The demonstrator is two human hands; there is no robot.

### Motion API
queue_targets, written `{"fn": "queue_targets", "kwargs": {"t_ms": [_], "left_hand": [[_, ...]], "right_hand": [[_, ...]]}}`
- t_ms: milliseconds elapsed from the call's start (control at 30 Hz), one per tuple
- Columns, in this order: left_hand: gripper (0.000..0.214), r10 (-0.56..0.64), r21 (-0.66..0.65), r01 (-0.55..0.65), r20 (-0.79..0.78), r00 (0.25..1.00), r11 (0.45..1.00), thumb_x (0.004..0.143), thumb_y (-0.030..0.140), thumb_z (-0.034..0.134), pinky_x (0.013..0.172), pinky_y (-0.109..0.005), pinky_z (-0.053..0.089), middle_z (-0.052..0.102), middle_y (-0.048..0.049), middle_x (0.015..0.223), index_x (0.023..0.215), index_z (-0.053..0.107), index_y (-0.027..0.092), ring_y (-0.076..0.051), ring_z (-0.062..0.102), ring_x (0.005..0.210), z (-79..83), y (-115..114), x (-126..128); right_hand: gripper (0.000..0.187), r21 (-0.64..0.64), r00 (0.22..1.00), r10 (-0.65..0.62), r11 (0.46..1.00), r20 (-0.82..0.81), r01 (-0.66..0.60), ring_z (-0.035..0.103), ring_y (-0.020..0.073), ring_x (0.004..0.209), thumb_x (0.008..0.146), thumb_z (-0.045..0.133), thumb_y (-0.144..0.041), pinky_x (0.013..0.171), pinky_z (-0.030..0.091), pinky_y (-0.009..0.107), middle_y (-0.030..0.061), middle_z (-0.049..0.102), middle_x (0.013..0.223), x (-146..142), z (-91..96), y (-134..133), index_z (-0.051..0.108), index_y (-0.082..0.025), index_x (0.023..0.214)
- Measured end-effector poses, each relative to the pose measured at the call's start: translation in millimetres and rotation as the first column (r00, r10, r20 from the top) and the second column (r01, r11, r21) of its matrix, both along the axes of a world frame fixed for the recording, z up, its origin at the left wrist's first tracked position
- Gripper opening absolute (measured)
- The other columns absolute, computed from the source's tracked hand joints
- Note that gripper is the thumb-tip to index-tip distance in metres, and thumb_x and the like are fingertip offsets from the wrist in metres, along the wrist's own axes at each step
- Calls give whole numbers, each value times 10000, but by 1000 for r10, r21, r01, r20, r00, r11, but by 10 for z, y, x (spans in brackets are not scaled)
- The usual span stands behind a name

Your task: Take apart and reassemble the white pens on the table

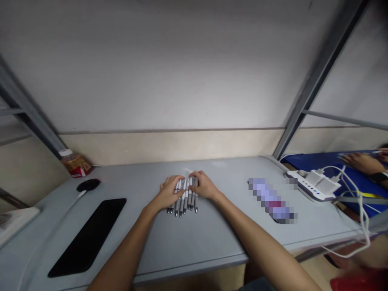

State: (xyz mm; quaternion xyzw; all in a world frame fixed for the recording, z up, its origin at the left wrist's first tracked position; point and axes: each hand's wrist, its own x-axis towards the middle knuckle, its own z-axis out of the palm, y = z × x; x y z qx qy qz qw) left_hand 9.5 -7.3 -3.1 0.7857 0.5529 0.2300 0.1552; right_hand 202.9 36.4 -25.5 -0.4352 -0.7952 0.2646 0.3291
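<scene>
Several grey-and-white pens [183, 202] lie side by side in a row on the grey table [188, 238], tips pointing toward me. My left hand [168, 191] rests on the left end of the row, fingers laid flat over the pens' far ends. My right hand [203, 185] presses on the right end of the row, fingers curled over the pen tops. Both hands touch the pens; neither lifts one.
A black flat pad [88, 235] lies at left, with a black mouse [88, 184] and a small jar [74, 162] behind it. A white power strip [315, 185] with cables sits at right. Another person's hand [362, 162] works on a blue surface far right.
</scene>
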Motion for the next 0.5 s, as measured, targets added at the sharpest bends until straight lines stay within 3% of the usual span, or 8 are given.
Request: {"fn": "queue_targets", "kwargs": {"t_ms": [167,300,367,500], "left_hand": [[388,9,19,-8,-37,999,1000,859,489,488,987,-445,322,529,-44,1267,1196,485,296,-253,433,1216,-36,-5,17],[387,3,60,0,-55,998,998,856,490,496,968,-426,336,534,-38,1258,1188,486,290,-249,454,1191,-72,11,12],[390,-2,64,6,-60,998,998,850,472,514,963,-423,336,535,-40,1253,1190,482,283,-249,462,1181,-79,17,10],[410,-15,73,20,-67,998,997,841,477,528,961,-427,332,525,-49,1267,1199,472,286,-255,451,1190,-77,17,13]], "right_hand": [[494,24,1000,13,1000,0,-13,516,166,878,695,746,-288,802,427,295,71,518,1046,1,-27,2,575,-183,1146],[447,62,999,19,998,-32,-17,514,157,817,716,722,-289,775,427,295,61,551,989,-11,-13,-11,578,-172,1123],[427,62,994,61,996,-85,-56,513,140,771,726,688,-226,745,430,281,43,576,971,-23,2,-23,559,-179,1130],[583,10,972,139,990,-188,-140,503,103,692,647,636,-66,676,438,249,23,588,1046,-40,18,-40,491,-207,1194]]}}
